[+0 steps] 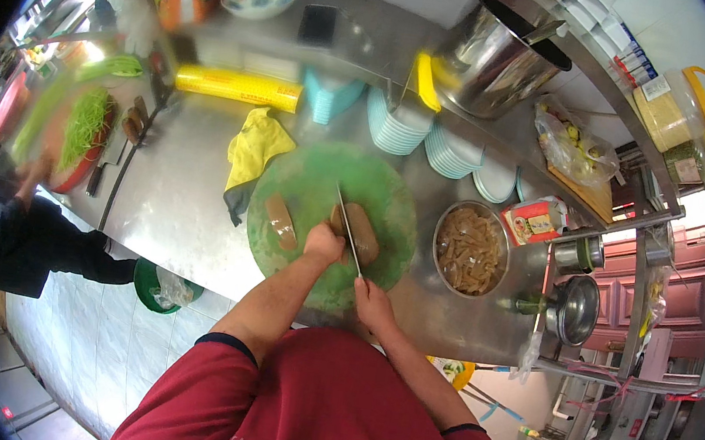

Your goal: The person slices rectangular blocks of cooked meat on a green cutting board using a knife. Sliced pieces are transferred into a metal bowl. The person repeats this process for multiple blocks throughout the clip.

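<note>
My right hand [375,305] grips the handle of a kitchen knife [350,236], likely a cleaver seen nearly edge-on. Its blade stands over a brown, jelly-like food block [362,231] on a round green chopping board [313,166]. My left hand [325,244] holds a brown piece [335,218] just left of the blade, with its fingertips partly hidden. Another brown slab [281,221] lies apart on the board's left side. To the right stands a round metal bowl [436,250] filled with brown strips [471,251].
A yellow cloth [259,143] touches or nearly touches the board's left edge. Behind lie a yellow wrap roll [237,88] and stacked pale-blue dishes [397,123]. A red-and-white packet [534,220] is beyond the bowl. At left, a person in dark clothes [1,230] works by shredded greens [86,128].
</note>
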`<act>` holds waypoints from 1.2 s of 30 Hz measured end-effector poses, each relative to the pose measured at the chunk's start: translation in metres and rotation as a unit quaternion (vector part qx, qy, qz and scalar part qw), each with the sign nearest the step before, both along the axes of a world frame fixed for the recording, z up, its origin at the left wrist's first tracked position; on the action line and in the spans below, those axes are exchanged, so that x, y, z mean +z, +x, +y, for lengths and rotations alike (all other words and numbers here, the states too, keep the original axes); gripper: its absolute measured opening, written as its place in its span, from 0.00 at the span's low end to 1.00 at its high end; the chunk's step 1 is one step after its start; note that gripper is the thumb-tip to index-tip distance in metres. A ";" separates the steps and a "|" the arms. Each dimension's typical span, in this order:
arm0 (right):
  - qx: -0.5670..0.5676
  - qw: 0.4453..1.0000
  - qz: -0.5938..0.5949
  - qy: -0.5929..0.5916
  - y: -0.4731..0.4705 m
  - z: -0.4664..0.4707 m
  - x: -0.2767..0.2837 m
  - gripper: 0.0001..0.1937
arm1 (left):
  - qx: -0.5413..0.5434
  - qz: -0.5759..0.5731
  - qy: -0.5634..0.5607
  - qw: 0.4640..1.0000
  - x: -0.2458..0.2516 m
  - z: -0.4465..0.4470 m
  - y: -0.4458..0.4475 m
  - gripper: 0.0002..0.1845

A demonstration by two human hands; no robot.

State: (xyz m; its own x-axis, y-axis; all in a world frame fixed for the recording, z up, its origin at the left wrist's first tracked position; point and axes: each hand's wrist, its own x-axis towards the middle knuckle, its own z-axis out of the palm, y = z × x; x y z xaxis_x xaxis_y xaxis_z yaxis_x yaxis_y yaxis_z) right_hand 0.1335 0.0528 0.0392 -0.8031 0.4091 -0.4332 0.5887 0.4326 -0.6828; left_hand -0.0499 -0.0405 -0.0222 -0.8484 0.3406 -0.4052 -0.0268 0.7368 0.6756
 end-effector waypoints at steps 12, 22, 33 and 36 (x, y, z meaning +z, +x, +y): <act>0.007 0.998 -0.010 -0.059 0.066 0.017 -0.007 0.28 | 0.255 -0.094 0.160 0.949 -0.001 -0.054 -0.014 0.13; -0.031 0.996 0.037 -0.069 0.066 0.015 0.053 0.24 | 0.133 0.158 0.154 0.966 0.011 -0.046 0.020 0.17; -0.008 0.999 0.020 -0.029 0.066 0.014 0.044 0.25 | 0.098 -0.017 0.145 0.984 -0.003 0.008 0.035 0.15; -0.008 0.999 0.019 -0.029 0.066 0.013 0.045 0.25 | 0.102 -0.015 0.152 0.983 -0.010 0.009 0.034 0.15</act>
State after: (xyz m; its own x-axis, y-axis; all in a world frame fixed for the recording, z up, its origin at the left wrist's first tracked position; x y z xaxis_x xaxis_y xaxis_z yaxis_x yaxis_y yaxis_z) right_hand 0.2000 0.0662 0.0839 -0.8131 0.3975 -0.4253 0.5681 0.3827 -0.7285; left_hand -0.0159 -0.0313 -0.0317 -0.9013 0.2730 -0.3364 -0.1765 0.4777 0.8606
